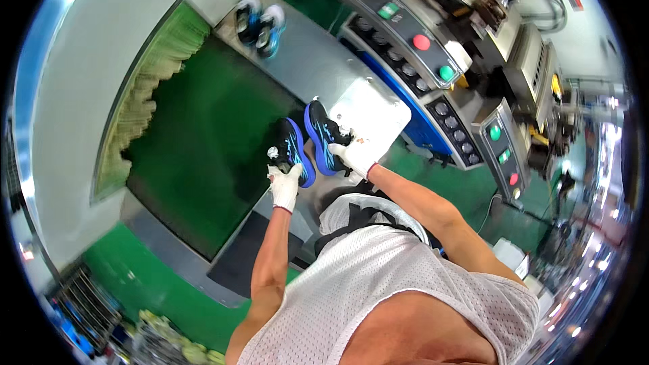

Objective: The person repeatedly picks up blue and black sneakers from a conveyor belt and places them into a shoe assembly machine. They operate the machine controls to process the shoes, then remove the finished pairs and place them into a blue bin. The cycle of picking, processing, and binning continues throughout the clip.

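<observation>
Two black sneakers with blue-purple soles are side by side in front of me, one in each hand. My left hand point(284, 186), in a white knit glove, is closed round the heel end of the left sneaker point(292, 147), which is over the edge of the green conveyor belt point(203, 128). Also gloved in white, my right hand point(356, 157) grips the heel end of the right sneaker point(320, 132), near a bright white plate point(378, 113). White stuffing shows at both shoes. Some of my fingers are hidden behind the shoes.
Another pair of sneakers point(261, 26) stands on the grey metal ledge point(304, 37) at the far end. A hood with a fringed curtain point(145, 94) spans the belt at left. Machines with a control panel point(405, 27) of buttons and gauges stand at right. A rack point(81, 311) is at lower left.
</observation>
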`<state>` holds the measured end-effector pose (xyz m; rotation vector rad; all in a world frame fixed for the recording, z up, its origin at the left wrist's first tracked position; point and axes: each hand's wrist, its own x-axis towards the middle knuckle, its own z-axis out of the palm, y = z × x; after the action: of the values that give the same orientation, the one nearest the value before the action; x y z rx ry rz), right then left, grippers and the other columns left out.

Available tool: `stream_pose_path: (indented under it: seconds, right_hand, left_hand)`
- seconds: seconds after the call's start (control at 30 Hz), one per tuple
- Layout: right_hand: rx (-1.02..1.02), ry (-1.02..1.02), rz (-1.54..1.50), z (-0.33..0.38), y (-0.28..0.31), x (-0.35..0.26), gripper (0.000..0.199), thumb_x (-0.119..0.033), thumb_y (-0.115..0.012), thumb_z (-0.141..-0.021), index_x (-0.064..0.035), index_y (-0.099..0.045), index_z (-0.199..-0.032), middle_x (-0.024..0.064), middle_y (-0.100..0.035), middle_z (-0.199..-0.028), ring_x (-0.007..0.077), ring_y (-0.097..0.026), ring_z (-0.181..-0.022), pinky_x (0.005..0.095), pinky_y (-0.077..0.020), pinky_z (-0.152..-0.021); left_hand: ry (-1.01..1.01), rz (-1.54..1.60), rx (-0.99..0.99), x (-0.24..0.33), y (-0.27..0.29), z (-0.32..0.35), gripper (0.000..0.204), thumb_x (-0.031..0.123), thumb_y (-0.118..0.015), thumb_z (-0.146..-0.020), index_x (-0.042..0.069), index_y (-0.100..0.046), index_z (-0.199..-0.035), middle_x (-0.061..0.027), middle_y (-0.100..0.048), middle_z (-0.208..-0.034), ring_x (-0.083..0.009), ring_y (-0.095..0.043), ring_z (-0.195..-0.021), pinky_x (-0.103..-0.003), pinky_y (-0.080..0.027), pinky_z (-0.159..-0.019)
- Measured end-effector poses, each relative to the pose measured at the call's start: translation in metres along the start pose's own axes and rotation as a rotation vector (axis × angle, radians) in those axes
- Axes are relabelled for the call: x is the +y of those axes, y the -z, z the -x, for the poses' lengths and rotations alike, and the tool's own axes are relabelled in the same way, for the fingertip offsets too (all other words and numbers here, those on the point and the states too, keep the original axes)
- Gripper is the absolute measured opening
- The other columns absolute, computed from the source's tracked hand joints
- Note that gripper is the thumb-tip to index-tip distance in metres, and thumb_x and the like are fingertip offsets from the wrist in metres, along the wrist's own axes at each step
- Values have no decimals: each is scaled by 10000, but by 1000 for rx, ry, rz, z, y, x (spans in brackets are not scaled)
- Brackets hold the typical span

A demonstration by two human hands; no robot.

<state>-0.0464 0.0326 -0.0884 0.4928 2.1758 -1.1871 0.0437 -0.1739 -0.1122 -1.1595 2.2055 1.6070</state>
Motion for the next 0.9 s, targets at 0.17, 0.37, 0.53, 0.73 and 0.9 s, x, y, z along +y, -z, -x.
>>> stream_pose_path:
  seconds: [0.17, 0.37, 0.53, 0.73, 0.9]
  right_hand:
    - [99, -196, -316, 72, 76, -13, 689, -386, -833, -744, -31, -574, -1275, 89, -681, -833, 172, -648, -646, 330, -547, -619]
    - [476, -88, -941, 170, 164, 89, 635, -259, -867, -752, -96, -609, -1308, -5, -659, -800, 84, -551, -601, 267, -451, -530]
    - [903, -25, -1504, 277, 186, 171, 714, -164, -873, -762, -60, -539, -1385, 38, -665, -861, 100, -575, -623, 282, -455, -504]
    - [1704, 64, -1530, 413, 178, 270, 454, -112, -848, -784, -109, -622, -1178, -1, -665, -882, 88, -582, -608, 266, -449, -480]
    - [2167, -387, -1351, 542, 170, 355, 491, -202, -860, -801, -106, -634, -1227, 3, -678, -854, 94, -580, -601, 281, -478, -539]
  left_hand:
    - [-193, -269, -266, 48, -49, 6, 883, 259, -877, -731, -32, -428, -1433, -202, -661, -1211, -340, -646, -1078, -438, -510, -950]
    - [-518, -417, -700, 98, -140, 73, 669, 287, -881, -771, -88, -565, -1226, -211, -658, -1155, -318, -642, -1024, -430, -512, -928]
    - [-764, -626, -1067, 168, -197, 206, 716, 230, -873, -756, -45, -550, -1333, -206, -661, -1212, -314, -642, -1078, -415, -501, -976]
    - [-998, -792, -1576, 151, -287, 376, 762, 262, -854, -777, -47, -512, -1384, -199, -648, -1266, -311, -622, -1170, -413, -478, -1026]
    - [-1047, -657, -2019, 117, -360, 560, 753, 175, -808, -764, -37, -478, -1407, -186, -649, -1265, -272, -617, -1178, -393, -481, -1031]
